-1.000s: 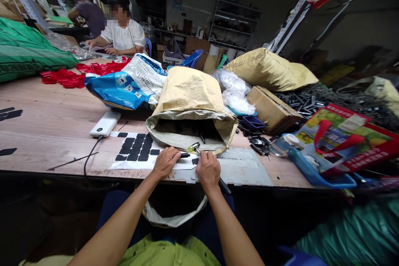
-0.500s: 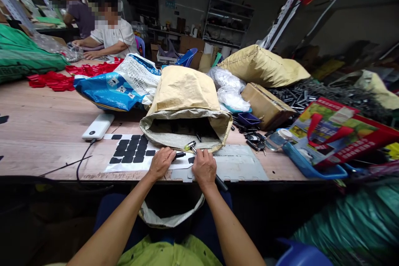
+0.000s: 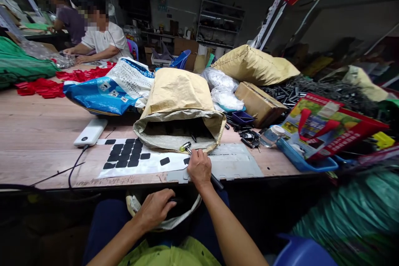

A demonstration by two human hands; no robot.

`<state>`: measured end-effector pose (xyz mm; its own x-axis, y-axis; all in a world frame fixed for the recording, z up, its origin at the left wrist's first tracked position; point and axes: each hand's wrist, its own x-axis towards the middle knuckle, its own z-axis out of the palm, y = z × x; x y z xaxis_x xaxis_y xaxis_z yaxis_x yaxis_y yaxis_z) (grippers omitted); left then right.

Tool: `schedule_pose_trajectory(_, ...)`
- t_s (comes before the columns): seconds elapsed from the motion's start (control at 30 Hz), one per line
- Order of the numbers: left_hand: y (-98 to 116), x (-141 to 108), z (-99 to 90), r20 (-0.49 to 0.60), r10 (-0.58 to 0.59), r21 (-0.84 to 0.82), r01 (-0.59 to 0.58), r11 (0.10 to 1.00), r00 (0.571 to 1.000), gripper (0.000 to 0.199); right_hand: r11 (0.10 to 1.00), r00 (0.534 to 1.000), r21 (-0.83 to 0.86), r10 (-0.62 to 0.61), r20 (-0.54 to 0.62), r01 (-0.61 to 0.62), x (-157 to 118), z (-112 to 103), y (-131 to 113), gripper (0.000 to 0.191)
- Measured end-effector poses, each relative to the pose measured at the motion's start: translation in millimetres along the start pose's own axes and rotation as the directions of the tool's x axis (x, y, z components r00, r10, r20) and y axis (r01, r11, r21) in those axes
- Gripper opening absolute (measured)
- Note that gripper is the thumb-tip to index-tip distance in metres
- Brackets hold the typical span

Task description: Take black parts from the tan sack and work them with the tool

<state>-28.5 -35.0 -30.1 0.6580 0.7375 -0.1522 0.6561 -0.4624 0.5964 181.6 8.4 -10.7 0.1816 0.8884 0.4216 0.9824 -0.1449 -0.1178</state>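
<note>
My right hand [image 3: 199,168] is closed on a small hammer [image 3: 186,146], whose yellow-tipped head lies at the mouth of the paper sack [image 3: 181,91] and whose dark handle sticks out below my wrist. Below the table edge, my left hand [image 3: 157,208] is closed over the open lower bag [image 3: 182,220]; a small dark part shows at its fingertips. On the table a white sheet [image 3: 157,169] carries rows of black rounded pads [image 3: 124,153]. Dark pieces lie inside the sack's open mouth.
A grey metal plate [image 3: 233,162] lies at the front edge. To the left are a white power bank [image 3: 91,131] with a cable and a blue-white bag [image 3: 115,87]. A blue tray [image 3: 305,162] stands right. Two people sit at the back left.
My left hand has moved down from the sheet, with the dark part, to over the lower bag. My right hand keeps the hammer at the sack mouth. The view has shifted slightly.
</note>
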Motion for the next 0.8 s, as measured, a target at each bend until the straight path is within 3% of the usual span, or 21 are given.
schedule_pose_trajectory(0.1,-20,8,22.8,0.087,-0.289,0.215,0.265,0.940,0.953,0.024,1.000,1.000,0.000,-0.002,-0.005,0.002,0,0,0,0.018)
schedule_pose_trajectory(0.2,-26,16,24.9,0.171,-0.421,0.335,0.350,0.875,0.891,0.032,1.000,1.000,-0.002,-0.005,-0.012,0.005,0,0,0,0.017)
schedule_pose_trajectory(0.3,-6,16,-2.4,0.324,-0.333,0.300,0.237,0.924,0.886,0.023,1.000,1.000,-0.005,-0.007,-0.014,0.007,-1,1,1,0.017)
schedule_pose_trajectory(0.37,17,20,-33.8,0.481,-0.150,0.082,0.126,0.989,0.864,0.023,1.000,1.000,-0.006,-0.006,-0.008,0.006,-1,1,1,0.017)
schedule_pose_trajectory(0.4,29,26,-50.9,0.561,-0.057,-0.089,0.129,0.988,0.826,0.029,1.000,1.000,-0.005,-0.004,-0.003,0.004,-1,2,1,0.016)
schedule_pose_trajectory(0.43,42,37,-67.4,0.567,0.035,-0.241,0.125,0.963,0.823,0.036,1.000,1.000,-0.004,-0.004,0.003,0.004,-1,2,1,0.016)
schedule_pose_trajectory(0.47,53,52,-82.4,0.478,0.075,-0.319,0.094,0.943,0.875,0.041,1.000,1.000,-0.002,-0.002,0.009,0.002,-1,2,1,0.015)
schedule_pose_trajectory(0.5,63,70,-94.8,0.299,0.074,-0.323,0.028,0.946,0.951,0.041,1.000,1.000,-0.001,-0.001,0.012,0.001,-1,2,1,0.015)
schedule_pose_trajectory(0.53,72,92,-104.3,0.091,0.021,-0.246,0.002,0.969,0.996,0.040,1.000,1.000,0.001,0.000,0.012,0.000,-1,3,1,0.016)
schedule_pose_trajectory(0.57,78,116,-110.7,-0.127,-0.069,-0.147,0.050,0.988,0.989,0.039,1.000,1.000,0.004,-0.001,0.009,0.001,-1,3,1,0.017)
schedule_pose_trajectory(0.6,83,139,-113.9,-0.261,-0.174,-0.078,0.159,0.984,0.950,0.038,1.000,1.000,0.007,-0.002,0.005,0.002,-1,3,1,0.017)
schedule_pose_trajectory(0.63,86,162,-114.5,-0.330,-0.284,-0.044,0.286,0.957,0.900,0.039,1.000,1.000,0.012,-0.004,-0.001,0.004,-2,3,1,0.018)
schedule_pose_trajectory(0.7,88,199,-109.6,-0.341,-0.410,0.002,0.437,0.899,0.846,0.044,1.000,1.000,0.019,-0.008,-0.011,0.008,-2,3,2,0.017)
schedule_pose_trajectory(0.8,83,228,-96.9,-0.279,-0.487,0.027,0.513,0.858,0.828,0.048,1.000,1.000,0.025,-0.015,-0.019,0.016,-2,4,2,0.016)
